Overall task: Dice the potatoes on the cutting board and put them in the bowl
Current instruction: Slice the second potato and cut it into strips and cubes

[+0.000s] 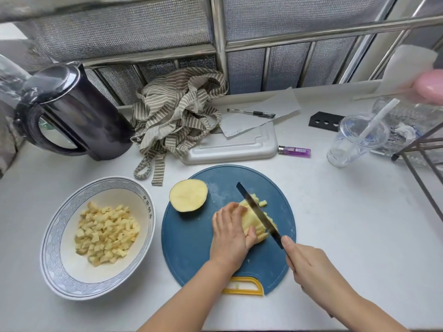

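Observation:
A round blue cutting board (191, 240) with a yellow handle lies in the middle of the counter. On it my left hand (230, 233) presses down on a bundle of potato strips (249, 216). My right hand (309, 267) grips a black knife (259, 214), its blade set across the strips. A few cut cubes (260, 202) lie past the blade. A halved potato (188, 195) rests cut face up at the board's far left. To the left, a white bowl with a blue patterned rim (51, 255) holds several potato dice (106, 233).
A dark kettle (72, 111) stands at the back left, a striped cloth (177, 116) and a white tray (235, 147) behind the board. A purple lighter (294, 151), a plastic cup with a straw (357, 140) and a metal rack (422, 161) are on the right.

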Demonstrator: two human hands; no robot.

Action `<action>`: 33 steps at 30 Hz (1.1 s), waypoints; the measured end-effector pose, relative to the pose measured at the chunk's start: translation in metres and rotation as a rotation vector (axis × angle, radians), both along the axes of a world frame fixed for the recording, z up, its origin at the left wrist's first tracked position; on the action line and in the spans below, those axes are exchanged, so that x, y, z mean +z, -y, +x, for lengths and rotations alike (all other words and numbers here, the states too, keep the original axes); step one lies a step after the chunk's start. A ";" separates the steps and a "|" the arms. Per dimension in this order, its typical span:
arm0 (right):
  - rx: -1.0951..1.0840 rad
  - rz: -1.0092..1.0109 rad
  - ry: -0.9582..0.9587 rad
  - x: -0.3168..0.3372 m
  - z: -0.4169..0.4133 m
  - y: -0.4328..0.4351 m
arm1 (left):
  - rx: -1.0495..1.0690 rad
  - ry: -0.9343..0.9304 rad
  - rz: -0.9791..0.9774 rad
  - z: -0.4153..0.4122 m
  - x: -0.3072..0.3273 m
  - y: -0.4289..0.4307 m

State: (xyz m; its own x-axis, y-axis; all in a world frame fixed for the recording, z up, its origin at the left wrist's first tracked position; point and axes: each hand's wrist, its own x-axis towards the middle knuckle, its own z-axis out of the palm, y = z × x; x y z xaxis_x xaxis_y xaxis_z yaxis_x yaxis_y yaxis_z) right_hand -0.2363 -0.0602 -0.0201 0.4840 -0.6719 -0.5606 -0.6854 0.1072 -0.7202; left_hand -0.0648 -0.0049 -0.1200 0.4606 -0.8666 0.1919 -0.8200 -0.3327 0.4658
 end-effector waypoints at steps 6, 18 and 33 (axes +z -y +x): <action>0.043 -0.055 -0.016 -0.006 0.007 -0.002 | 0.001 -0.009 0.005 0.000 0.001 0.000; -0.108 0.250 0.103 0.006 0.016 0.039 | -0.028 -0.065 -0.027 0.001 0.002 -0.002; 0.016 0.268 0.091 0.021 0.038 0.077 | 0.069 -0.409 -0.142 0.034 0.077 0.025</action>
